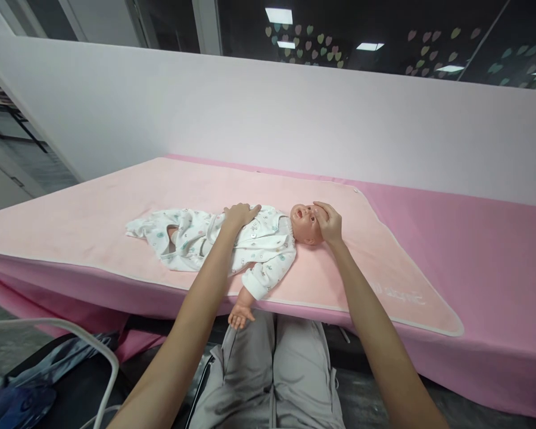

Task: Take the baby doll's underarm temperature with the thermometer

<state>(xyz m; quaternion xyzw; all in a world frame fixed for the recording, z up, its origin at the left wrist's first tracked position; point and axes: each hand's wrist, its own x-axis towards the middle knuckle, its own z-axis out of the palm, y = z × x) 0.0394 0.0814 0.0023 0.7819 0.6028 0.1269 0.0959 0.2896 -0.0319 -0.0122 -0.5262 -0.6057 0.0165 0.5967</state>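
A baby doll [304, 225] lies on its back across the bed, its head to the right. It wears a white patterned outfit [263, 238], and one bare doll hand [241, 313] hangs over the near edge. My left hand [241, 215] rests flat on the doll's belly, thumb apart from the fingers. On the doll's forehead lies my right hand [330, 223], its fingers stretched over the top of the head. Neither hand grips anything. Under the doll is a peach mat [196, 179] with a white border.
A pink sheet [451, 250] covers the bed beneath the mat. Behind it rises a white wall [272, 113] with dark windows above. At the lower left are a white curved rail [109, 357] and a dark chair [84, 387] with blue fabric on it.
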